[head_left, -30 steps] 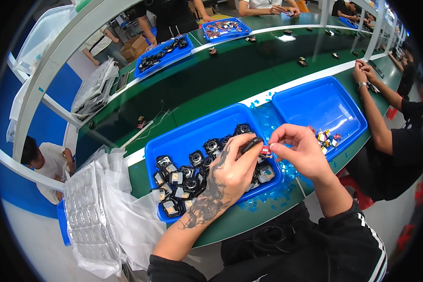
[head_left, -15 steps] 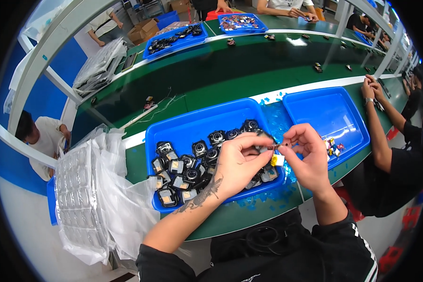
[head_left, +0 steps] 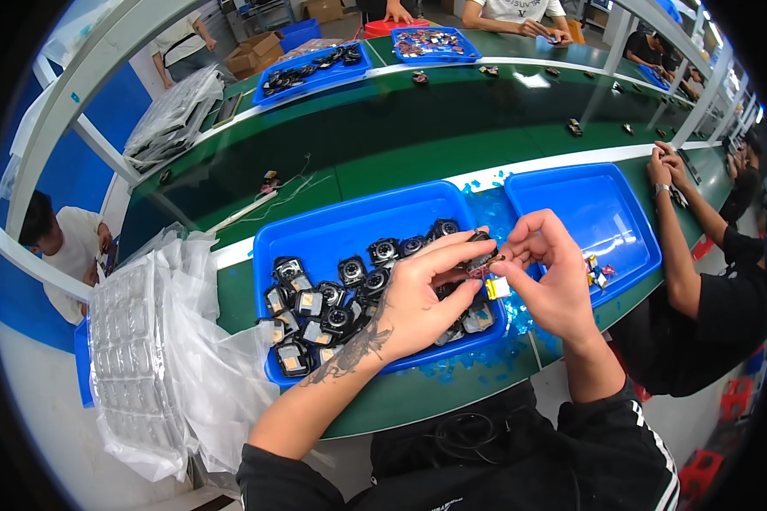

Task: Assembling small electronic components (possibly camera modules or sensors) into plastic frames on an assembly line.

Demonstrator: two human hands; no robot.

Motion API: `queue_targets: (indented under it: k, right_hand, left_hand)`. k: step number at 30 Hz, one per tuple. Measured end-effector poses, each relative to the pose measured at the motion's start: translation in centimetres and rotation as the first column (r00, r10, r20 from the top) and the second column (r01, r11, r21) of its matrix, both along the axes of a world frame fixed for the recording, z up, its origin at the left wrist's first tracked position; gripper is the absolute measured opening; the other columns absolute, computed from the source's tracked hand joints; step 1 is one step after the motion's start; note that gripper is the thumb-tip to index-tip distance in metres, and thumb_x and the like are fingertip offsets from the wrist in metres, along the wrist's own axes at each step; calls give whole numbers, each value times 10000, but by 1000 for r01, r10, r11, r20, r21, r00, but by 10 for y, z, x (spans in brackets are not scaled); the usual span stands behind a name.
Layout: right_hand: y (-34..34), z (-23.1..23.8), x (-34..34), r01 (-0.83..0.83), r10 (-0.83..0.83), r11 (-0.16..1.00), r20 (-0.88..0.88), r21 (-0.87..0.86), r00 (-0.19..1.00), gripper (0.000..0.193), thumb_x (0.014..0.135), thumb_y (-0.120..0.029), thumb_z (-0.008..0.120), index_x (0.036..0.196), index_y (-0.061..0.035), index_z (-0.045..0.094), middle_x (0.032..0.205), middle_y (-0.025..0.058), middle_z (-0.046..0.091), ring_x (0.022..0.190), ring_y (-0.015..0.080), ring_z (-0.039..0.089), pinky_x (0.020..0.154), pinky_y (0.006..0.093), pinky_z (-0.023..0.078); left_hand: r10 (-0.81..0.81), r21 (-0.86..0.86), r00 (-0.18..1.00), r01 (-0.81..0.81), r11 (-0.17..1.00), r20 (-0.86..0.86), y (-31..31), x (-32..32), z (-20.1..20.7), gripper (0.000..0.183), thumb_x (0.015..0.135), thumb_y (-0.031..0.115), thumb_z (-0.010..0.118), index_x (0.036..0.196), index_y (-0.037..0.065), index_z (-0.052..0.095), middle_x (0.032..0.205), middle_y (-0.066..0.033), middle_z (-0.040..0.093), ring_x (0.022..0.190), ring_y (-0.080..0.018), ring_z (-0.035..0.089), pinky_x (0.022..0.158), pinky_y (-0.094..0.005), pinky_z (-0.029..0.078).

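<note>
My left hand [head_left: 430,289] is closed around a black watch case [head_left: 481,247], mostly hidden behind its fingers. My right hand [head_left: 554,277] meets it there, thumb and index finger pinched at a small dark-red circuit board [head_left: 479,266] against the case. Just under the fingertips hangs a small battery [head_left: 498,288], white with yellow tape. Below my left hand, a blue tray [head_left: 294,228] holds several black watch cases [head_left: 350,271], some with round centres up, others showing grey and tan faces.
A second blue tray [head_left: 571,192] at the right holds a few small batteries [head_left: 601,271]. Blue film scraps [head_left: 494,213] lie between the trays. Clear plastic trays [head_left: 132,341] are stacked at the left. Beyond runs a green conveyor [head_left: 383,136]; a co-worker's arms [head_left: 677,213] are at the right.
The black watch case now shows between my hands. My right fingers have come closer to the left ones, bringing the small circuit board up against the case. The view has shifted slightly.
</note>
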State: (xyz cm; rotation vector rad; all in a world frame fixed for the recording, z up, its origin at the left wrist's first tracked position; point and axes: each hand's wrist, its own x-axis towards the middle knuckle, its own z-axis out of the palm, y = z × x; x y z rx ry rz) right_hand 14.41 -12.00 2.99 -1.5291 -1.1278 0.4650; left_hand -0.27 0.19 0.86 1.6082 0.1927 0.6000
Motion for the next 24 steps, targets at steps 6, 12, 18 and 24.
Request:
queue_targets:
  k: [6,12,18,24]
  right_hand:
    - [1,-2,-2,41,-45,998,96,40,994,269,815,35,707,988,-18,507,811,47,629,720,83,593,639,221,474]
    - [1,-17,-6,59,-67,985,43,160,997,235,816,36,709,943,-7,516,830,67,637,718,90,599,654,223,483]
    - [1,-16,-9,75,-86,983,61,166,994,255,795,26,731,935,-12,522,821,57,629,677,83,566,629,218,459]
    - [4,-17,-7,97,-109,990,123,101,987,292,768,12,751,955,-28,530,799,38,611,670,85,539,617,235,444]
  left_hand:
    - [30,38,998,-32,999,51,2,1,-8,359,863,-77,621,1214,-5,633,1312,-166,574,1150,-218,601,966,-326,519]
    - [55,-98,998,-53,994,19,-6,2,-2,361,863,-79,614,1216,-3,632,1317,-161,571,1164,-214,594,956,-318,533]
    - [46,-115,999,-45,992,7,-6,1,-2,359,867,-88,590,1213,-2,633,1328,-161,566,1182,-215,584,955,-314,535]
    - [71,-98,994,-63,993,81,-5,4,-8,292,882,-40,606,1162,19,665,1228,-139,620,1070,-180,636,900,-290,548]
